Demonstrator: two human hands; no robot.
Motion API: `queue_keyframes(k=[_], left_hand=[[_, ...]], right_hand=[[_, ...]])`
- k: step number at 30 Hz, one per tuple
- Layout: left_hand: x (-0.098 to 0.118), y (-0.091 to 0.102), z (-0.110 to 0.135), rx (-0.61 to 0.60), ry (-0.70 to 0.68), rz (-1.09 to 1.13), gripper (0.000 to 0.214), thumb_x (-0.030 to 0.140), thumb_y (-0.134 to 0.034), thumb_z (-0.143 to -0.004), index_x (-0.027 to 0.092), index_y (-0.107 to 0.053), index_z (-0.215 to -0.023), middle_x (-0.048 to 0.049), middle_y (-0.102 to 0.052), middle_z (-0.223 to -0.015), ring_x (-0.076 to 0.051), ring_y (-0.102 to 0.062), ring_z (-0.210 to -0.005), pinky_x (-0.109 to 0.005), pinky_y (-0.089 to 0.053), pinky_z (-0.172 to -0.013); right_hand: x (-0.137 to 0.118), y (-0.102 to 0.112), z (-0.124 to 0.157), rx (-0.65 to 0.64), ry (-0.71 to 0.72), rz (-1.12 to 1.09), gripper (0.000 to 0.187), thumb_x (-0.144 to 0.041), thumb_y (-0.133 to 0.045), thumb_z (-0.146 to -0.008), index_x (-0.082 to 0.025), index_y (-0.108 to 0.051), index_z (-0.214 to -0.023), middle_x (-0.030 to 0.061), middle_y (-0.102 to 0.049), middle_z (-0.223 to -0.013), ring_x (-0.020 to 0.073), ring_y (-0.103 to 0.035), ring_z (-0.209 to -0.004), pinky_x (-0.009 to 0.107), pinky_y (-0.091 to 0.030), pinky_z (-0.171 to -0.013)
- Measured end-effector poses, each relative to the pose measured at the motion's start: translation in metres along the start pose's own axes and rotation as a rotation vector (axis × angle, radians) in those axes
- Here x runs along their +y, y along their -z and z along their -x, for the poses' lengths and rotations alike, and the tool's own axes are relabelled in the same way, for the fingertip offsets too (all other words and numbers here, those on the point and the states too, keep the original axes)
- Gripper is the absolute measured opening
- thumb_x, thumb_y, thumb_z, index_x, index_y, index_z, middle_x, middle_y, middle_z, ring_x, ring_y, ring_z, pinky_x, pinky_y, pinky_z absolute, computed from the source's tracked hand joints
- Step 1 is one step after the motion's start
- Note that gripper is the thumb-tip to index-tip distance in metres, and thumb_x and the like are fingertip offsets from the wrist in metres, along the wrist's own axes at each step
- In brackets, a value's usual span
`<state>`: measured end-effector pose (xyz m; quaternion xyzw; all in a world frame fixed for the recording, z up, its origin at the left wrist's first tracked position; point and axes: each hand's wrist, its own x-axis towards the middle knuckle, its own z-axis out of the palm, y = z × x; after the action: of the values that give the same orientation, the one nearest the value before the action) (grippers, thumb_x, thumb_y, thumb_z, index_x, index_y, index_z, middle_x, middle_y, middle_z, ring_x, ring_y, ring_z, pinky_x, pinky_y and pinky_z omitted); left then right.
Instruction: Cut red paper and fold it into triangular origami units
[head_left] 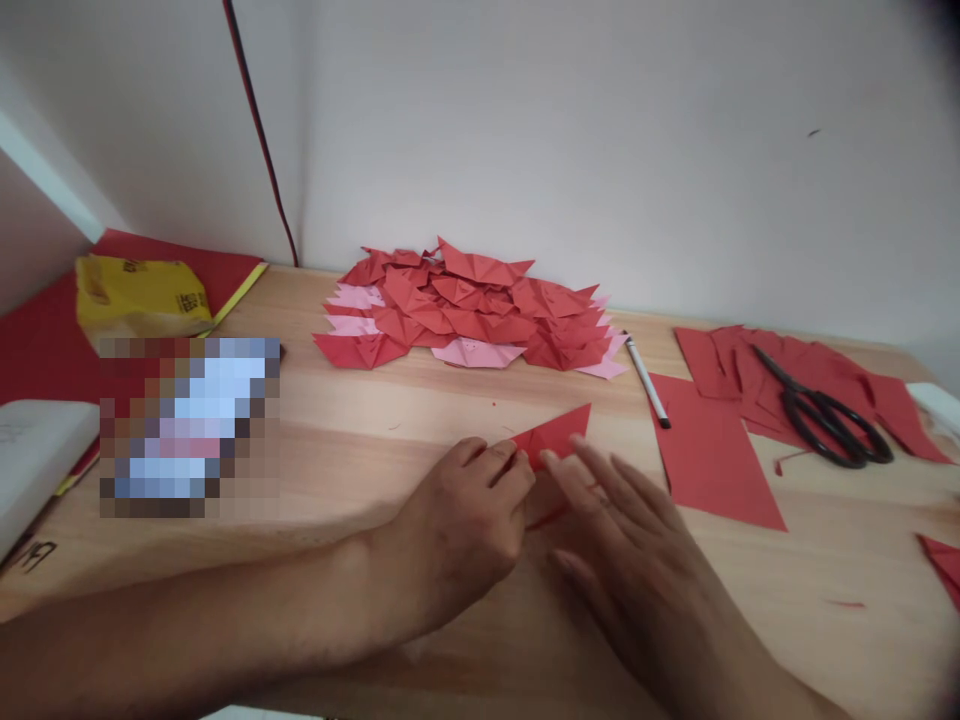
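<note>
While folded red and pink paper shapes (484, 310) lie piled, one creased red paper piece (564, 432) looks part-done. Left fingers (514, 478) pinch it, right fingers (596, 485) extended, ungripped; flat red paper sheets (709, 460) unfolded.

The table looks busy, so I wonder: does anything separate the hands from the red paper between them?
Nothing visible: the left hand is on the folded red paper, and the right hand appears to touch it.
</note>
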<state>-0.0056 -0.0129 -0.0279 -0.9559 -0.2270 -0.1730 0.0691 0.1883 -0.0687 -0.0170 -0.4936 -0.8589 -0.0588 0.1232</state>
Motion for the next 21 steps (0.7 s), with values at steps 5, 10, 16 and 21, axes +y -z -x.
queue_keyframes(k=[5, 10, 16, 21], left_hand=[[-0.001, -0.001, 0.001, 0.009, -0.001, -0.002, 0.023, 0.016, -0.052, -0.088, 0.007, -0.063, -0.106, -0.0122, -0.064, -0.110, -0.025, -0.056, -0.106, -0.039, -0.048, -0.085], [-0.001, 0.002, 0.001, -0.009, -0.015, -0.045, 0.023, 0.014, -0.053, -0.087, 0.007, -0.064, -0.105, -0.0132, -0.064, -0.112, -0.026, -0.057, -0.107, -0.041, -0.047, -0.086], [0.000, 0.003, 0.000, 0.012, -0.012, -0.070, 0.019, 0.015, -0.052, -0.087, 0.009, -0.066, -0.098, -0.0143, -0.065, -0.110, -0.026, -0.057, -0.105, -0.042, -0.046, -0.086], [0.000, 0.005, -0.001, 0.008, -0.018, -0.050, 0.020, 0.015, -0.051, -0.087, 0.009, -0.065, -0.099, -0.0138, -0.066, -0.107, -0.025, -0.058, -0.104, -0.040, -0.048, -0.083]], right_hand=[[-0.005, -0.002, 0.002, 0.006, -0.017, -0.072, 0.039, -0.021, -0.040, -0.095, -0.008, -0.046, -0.131, 0.0110, -0.062, -0.125, 0.0208, -0.052, -0.121, 0.043, -0.031, -0.109], [0.011, 0.000, 0.003, -0.009, -0.022, -0.048, 0.037, -0.021, -0.040, -0.095, -0.009, -0.048, -0.129, 0.0129, -0.064, -0.122, 0.0238, -0.053, -0.121, 0.049, -0.032, -0.107], [0.025, 0.002, 0.006, 0.002, -0.071, 0.008, 0.040, -0.025, -0.039, -0.095, -0.008, -0.046, -0.131, 0.0155, -0.060, -0.127, 0.0266, -0.050, -0.125, 0.050, -0.039, -0.102], [0.003, 0.006, 0.000, 0.050, -0.045, -0.008, 0.043, -0.020, -0.042, -0.093, -0.006, -0.042, -0.134, 0.0153, -0.058, -0.130, 0.0266, -0.041, -0.131, 0.048, -0.039, -0.103]])
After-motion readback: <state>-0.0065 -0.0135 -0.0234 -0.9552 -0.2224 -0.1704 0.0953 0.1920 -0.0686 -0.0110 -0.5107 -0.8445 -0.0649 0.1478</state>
